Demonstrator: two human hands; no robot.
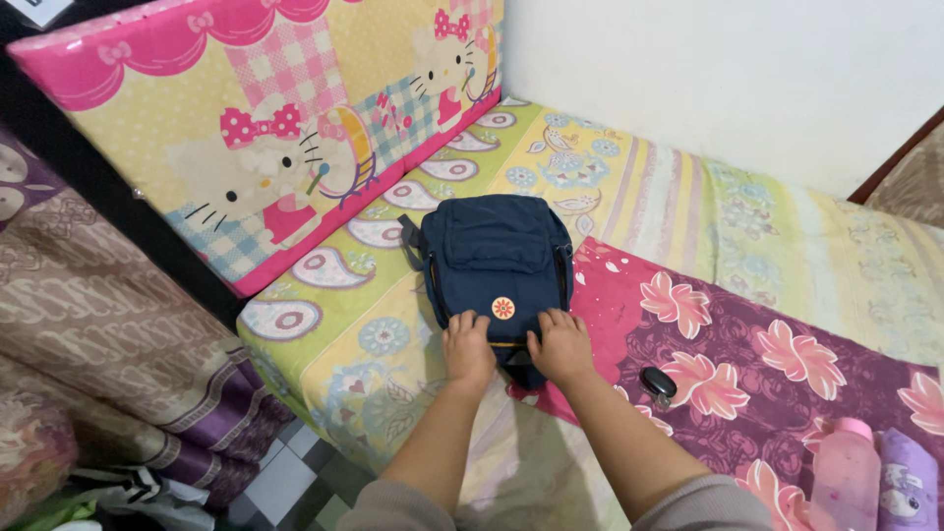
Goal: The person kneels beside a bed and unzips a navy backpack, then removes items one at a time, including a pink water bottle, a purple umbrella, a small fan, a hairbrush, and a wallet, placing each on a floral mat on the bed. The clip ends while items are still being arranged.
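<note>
A dark blue backpack lies flat on a patterned bed sheet, with a small round orange patch on its front pocket. My left hand rests on the near edge of the bag, fingers curled over the pocket. My right hand presses the same edge just to the right, fingers spread on the fabric. Whether either hand pinches a zipper is hidden by the fingers.
A small black key fob lies on the purple flowered cloth right of my right arm. A pink bottle and a purple pouch sit at the lower right. A cartoon-cat mattress leans at the back left; folded blankets stack left.
</note>
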